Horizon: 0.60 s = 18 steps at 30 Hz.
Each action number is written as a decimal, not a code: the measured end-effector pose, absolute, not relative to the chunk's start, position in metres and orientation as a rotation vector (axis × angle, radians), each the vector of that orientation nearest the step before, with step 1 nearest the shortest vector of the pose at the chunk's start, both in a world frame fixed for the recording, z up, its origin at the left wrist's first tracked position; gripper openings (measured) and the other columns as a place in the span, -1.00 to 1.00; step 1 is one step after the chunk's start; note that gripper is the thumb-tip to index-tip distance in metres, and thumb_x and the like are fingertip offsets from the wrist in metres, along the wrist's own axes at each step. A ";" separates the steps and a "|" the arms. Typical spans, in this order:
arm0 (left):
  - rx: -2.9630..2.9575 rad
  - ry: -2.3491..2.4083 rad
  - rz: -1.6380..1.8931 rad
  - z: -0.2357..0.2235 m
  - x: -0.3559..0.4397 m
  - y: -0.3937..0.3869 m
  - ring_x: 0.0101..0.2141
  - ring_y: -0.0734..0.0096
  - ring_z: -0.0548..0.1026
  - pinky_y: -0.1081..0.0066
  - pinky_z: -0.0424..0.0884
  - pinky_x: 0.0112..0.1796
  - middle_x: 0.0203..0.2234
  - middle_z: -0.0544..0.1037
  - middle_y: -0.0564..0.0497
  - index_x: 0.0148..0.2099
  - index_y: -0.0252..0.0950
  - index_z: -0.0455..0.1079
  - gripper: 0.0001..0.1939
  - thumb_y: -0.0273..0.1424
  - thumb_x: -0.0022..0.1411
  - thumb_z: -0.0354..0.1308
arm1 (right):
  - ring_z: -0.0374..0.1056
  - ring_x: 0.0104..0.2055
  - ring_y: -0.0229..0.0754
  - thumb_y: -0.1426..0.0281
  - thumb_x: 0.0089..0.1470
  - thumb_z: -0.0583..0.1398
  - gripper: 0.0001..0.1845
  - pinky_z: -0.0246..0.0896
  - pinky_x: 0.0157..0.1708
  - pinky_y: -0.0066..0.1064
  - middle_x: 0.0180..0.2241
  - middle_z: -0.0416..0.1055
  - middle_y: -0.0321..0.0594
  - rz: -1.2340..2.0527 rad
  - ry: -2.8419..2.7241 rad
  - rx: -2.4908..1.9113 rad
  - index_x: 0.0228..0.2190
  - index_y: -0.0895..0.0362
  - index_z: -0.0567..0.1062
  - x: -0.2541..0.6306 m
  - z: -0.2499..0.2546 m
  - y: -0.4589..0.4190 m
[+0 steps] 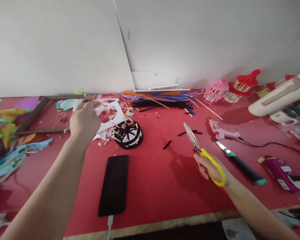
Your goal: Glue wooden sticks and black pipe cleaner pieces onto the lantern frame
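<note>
My right hand (207,164) holds a pair of scissors (193,138) with yellow handles, blades pointing up and away from me, over the red tabletop. My left hand (84,117) reaches to the back left, over white paper scraps and clear plastic; its fingertips are hidden behind the back of the hand. Right of it stands a round black frame (128,134) with spokes and short pale sticks around its rim. Short cut black pieces (167,144) lie between the frame and the scissors.
A black phone (113,185) on a cable lies in front. Pipe cleaners (162,98) are piled at the back. To the right are a pink glue gun (221,130), a utility knife (241,165), a mug (284,116) and small crepe-paper carousels (216,90). Paper crafts (5,133) crowd the left.
</note>
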<state>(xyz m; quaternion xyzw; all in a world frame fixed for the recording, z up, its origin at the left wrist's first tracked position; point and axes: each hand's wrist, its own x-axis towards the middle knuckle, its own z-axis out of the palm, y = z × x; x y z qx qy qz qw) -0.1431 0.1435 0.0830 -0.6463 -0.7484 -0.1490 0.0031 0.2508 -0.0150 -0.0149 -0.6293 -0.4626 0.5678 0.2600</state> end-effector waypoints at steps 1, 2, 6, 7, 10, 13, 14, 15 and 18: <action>-2.079 -2.310 -0.431 0.091 -0.131 0.151 0.18 0.01 0.38 0.13 0.29 0.14 0.17 0.47 0.00 0.20 -0.27 0.36 -0.54 -0.29 0.43 -0.20 | -0.02 -0.82 -0.38 -0.23 0.11 0.02 -0.37 -0.14 -0.76 -0.49 -0.82 -0.02 -0.52 1.544 -1.200 -1.673 -0.61 0.03 0.11 0.249 -0.016 -0.013; -2.152 -2.272 -0.371 0.098 -0.116 0.159 0.15 0.03 0.41 0.13 0.31 0.13 0.15 0.49 -0.03 0.16 -0.29 0.41 -0.56 -0.33 0.43 -0.19 | -0.04 -0.84 -0.37 -0.24 0.09 0.00 -0.37 -0.15 -0.78 -0.49 -0.83 -0.03 -0.52 1.549 -1.152 -1.645 -0.61 0.02 0.11 0.247 -0.017 -0.011; -2.530 -2.100 0.037 0.102 -0.044 0.199 0.05 0.04 0.50 0.13 0.43 0.03 0.04 0.57 -0.05 0.04 -0.20 0.50 -0.72 -0.39 0.39 0.03 | -0.04 -0.86 -0.37 -0.25 0.03 0.07 -0.37 -0.15 -0.83 -0.49 -0.85 0.01 -0.50 1.606 -1.067 -1.547 -0.64 0.02 0.14 0.245 -0.015 -0.005; -2.603 -2.059 0.161 0.097 -0.026 0.207 0.01 0.07 0.52 0.13 0.46 0.00 0.01 0.57 -0.08 0.02 -0.23 0.50 -0.76 -0.36 0.37 0.11 | -0.05 -0.87 -0.37 -0.24 0.02 0.10 -0.37 -0.15 -0.84 -0.50 -0.86 0.01 -0.50 1.620 -1.057 -1.530 -0.64 0.02 0.15 0.244 -0.014 -0.004; -2.725 -1.934 0.446 0.077 0.017 0.225 -0.04 0.19 0.53 0.11 0.53 -0.06 0.04 0.48 -0.13 0.14 -0.31 0.37 -0.64 -0.28 0.38 0.17 | -0.06 -0.88 -0.36 -0.19 0.03 0.14 -0.38 -0.18 -0.86 -0.51 -0.89 0.00 -0.49 1.633 -1.029 -1.499 -0.66 0.02 0.15 0.243 -0.013 -0.003; -2.711 -1.843 0.554 0.065 0.036 0.233 -0.03 0.18 0.52 0.10 0.52 -0.06 0.05 0.47 -0.14 0.15 -0.31 0.36 -0.63 -0.28 0.38 0.17 | -0.06 -0.88 -0.37 -0.19 0.05 0.13 -0.37 -0.21 -0.86 -0.51 -0.90 0.01 -0.47 1.601 -1.002 -1.496 -0.68 0.03 0.15 0.241 -0.014 -0.005; -2.704 -1.820 0.586 0.064 0.038 0.236 -0.03 0.18 0.52 0.10 0.52 -0.06 0.05 0.48 -0.14 0.15 -0.31 0.36 -0.63 -0.28 0.38 0.17 | -0.05 -0.88 -0.37 -0.20 0.05 0.12 -0.36 -0.21 -0.85 -0.51 -0.90 0.01 -0.46 1.584 -0.996 -1.500 -0.69 0.03 0.14 0.240 -0.015 -0.006; -2.703 -1.796 0.620 0.064 0.038 0.238 -0.03 0.18 0.52 0.10 0.52 -0.06 0.05 0.48 -0.14 0.15 -0.31 0.36 -0.63 -0.28 0.38 0.18 | -0.04 -0.87 -0.38 -0.20 0.05 0.12 -0.34 -0.21 -0.84 -0.51 -0.90 0.01 -0.45 1.566 -0.993 -1.504 -0.71 0.04 0.14 0.239 -0.015 -0.008; -2.734 -1.698 0.727 0.070 0.036 0.249 -0.03 0.19 0.52 0.11 0.52 -0.06 0.05 0.48 -0.13 0.15 -0.30 0.36 -0.64 -0.28 0.38 0.17 | -0.01 -0.86 -0.39 -0.20 0.06 0.13 -0.29 -0.21 -0.79 -0.51 -0.91 0.03 -0.39 1.529 -0.997 -1.509 -0.78 0.05 0.14 0.238 -0.018 -0.012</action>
